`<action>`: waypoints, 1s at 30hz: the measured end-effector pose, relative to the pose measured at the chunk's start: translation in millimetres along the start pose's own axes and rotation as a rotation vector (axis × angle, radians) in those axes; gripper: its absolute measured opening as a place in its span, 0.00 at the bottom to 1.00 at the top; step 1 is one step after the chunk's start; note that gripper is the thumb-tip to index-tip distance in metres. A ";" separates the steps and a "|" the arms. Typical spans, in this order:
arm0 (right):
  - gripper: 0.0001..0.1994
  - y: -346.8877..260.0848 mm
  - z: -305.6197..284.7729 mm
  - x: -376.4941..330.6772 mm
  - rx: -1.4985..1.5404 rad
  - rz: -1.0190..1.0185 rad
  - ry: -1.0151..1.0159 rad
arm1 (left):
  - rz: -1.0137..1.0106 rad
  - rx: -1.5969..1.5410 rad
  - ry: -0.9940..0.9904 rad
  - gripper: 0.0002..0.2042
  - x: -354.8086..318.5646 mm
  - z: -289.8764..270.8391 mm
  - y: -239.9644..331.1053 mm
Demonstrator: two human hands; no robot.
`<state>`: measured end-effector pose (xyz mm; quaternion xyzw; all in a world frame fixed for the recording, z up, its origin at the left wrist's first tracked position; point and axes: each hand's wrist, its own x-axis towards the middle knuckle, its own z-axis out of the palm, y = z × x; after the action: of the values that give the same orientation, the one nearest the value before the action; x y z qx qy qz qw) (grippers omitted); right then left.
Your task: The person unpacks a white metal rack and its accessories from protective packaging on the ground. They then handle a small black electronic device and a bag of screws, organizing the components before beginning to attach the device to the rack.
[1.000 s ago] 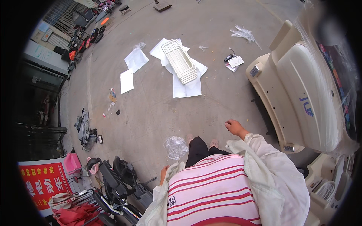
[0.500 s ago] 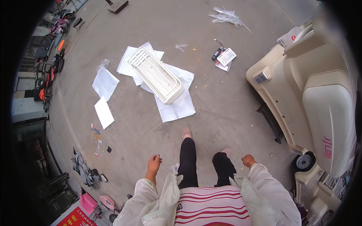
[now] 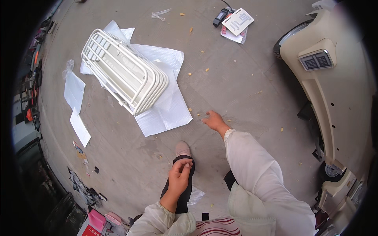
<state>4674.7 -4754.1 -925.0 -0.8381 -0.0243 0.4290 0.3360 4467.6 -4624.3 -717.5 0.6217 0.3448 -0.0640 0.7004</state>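
Note:
My left hand hangs above my left leg, its fingers loosely bent and the thumb apart, with nothing visible in it. My right hand reaches forward over the floor, fingers apart and empty. Nearest to it is a sheet of white bubble wrap. On the wrap, ahead and to the left, rests a cream-white metal wire basket with rounded corners and several parallel rails. Neither hand touches it.
A cream vehicle body with a lamp and wheels stands at right. Ahead lie a white plate and a black device. At left are white wrapping sheets and a grey cloth; a pink container stands lower left.
I have come closer to the wire basket, which looks larger. My right hand has swung forward and inward from my side; my left hand has come in over my leg.

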 end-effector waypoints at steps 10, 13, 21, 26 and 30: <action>0.14 30.9 131.1 96.2 0.164 -0.037 -0.058 | 0.112 0.419 -0.099 0.10 71.4 -21.4 67.8; 0.17 18.1 123.0 91.6 0.049 -0.193 -0.027 | 0.235 0.369 -0.023 0.11 71.0 0.9 73.4; 0.15 12.5 49.6 83.1 -0.117 -0.152 0.023 | 0.462 0.336 -0.290 0.10 83.4 50.0 85.3; 0.19 48.9 34.2 70.5 -0.025 -0.120 0.002 | 0.451 0.742 -0.609 0.10 112.9 8.4 127.1; 0.14 43.9 32.5 61.6 -0.038 -0.144 -0.041 | 0.507 0.711 -0.625 0.12 122.3 -63.7 153.9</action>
<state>4678.8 -4750.1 -1007.1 -0.8315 -0.0997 0.4202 0.3495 4613.9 -4490.9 -658.3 0.8355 -0.0840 -0.1878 0.5095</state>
